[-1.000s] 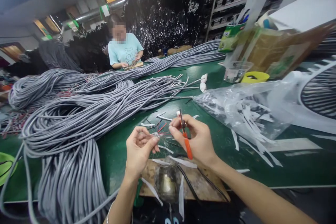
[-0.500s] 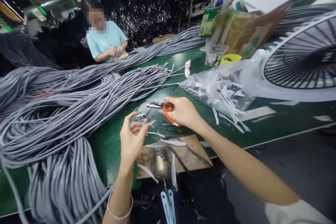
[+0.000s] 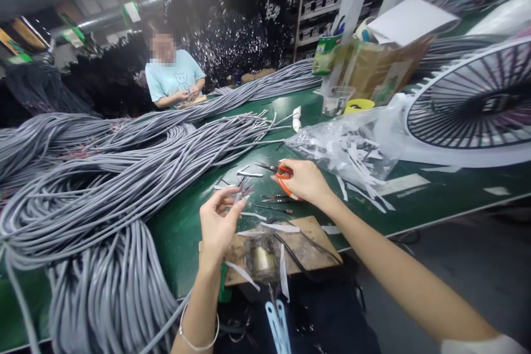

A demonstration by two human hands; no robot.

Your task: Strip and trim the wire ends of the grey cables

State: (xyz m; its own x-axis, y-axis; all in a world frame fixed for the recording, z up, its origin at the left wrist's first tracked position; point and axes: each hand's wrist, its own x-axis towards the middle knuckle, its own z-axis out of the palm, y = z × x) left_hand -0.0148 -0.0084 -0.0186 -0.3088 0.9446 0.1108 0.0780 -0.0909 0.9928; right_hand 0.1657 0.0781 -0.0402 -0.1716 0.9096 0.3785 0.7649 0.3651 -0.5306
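My left grip (image 3: 218, 221) is pinching shut on the grey cable end (image 3: 241, 191), its coloured wires fanning out above the green table (image 3: 180, 229). My right grip (image 3: 307, 180) is clamping tight around the orange-handled cutters (image 3: 279, 170), just beside those wires. The green can (image 3: 324, 54) is showing print too blurred to read.

Grey cables (image 3: 124, 188) crowd left; plastic bag (image 3: 352, 146) blocks right.

Right hand (image 3: 305, 180): moved away from the left hand (image 3: 218, 224) and its thin coloured wire ends (image 3: 244, 185), farther out over the green table (image 3: 182, 232).
Orange-handled metal snips (image 3: 280, 171): upright before, now sideways, tips pointing left.
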